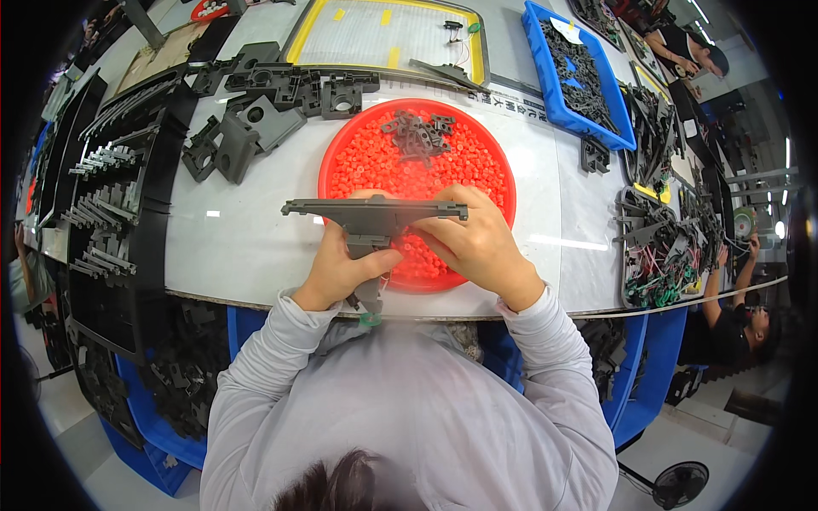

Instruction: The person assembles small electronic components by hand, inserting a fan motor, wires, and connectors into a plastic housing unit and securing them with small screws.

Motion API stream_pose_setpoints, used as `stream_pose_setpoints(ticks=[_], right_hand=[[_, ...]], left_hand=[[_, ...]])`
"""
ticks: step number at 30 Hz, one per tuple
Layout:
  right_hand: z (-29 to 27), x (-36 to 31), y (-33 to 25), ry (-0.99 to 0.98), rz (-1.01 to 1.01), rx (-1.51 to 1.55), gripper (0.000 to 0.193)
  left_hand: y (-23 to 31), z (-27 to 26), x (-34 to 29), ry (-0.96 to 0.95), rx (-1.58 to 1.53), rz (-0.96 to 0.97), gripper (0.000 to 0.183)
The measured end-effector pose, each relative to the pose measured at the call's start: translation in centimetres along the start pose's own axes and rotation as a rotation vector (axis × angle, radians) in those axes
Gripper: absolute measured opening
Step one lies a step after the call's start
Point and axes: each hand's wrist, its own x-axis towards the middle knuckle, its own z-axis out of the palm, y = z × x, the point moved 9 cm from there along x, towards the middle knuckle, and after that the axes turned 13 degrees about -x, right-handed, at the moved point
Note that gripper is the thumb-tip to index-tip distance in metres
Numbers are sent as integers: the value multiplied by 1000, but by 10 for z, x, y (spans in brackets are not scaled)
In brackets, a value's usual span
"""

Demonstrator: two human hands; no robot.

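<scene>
A dark grey plastic part, with a long flat top and a narrower stem, is held up over the near half of a round red tray. My left hand is closed around its stem, thumb across the front. On the other side, my right hand has its fingers bent against the underside of the flat top near its right end; whether they also pinch something small is hidden. Below the stem hangs a small green piece. Many small red pieces fill the tray, with a heap of small dark parts on them.
Larger dark grey plastic parts lie at the back left. A black rack with metal pieces stands left. At the back right is a blue bin of dark parts. Another tray of parts sits right, where other people work.
</scene>
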Motion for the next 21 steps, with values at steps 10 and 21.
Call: stream_pose_setpoints(ticks=[10,21], right_hand=[[2,-9,-2,44,-6,44,25],[22,-34,29,-222,192,-31,17]], left_hand=[[7,3,3,-28,-77,2,53],[2,5,1,-21,-172,-6,50]])
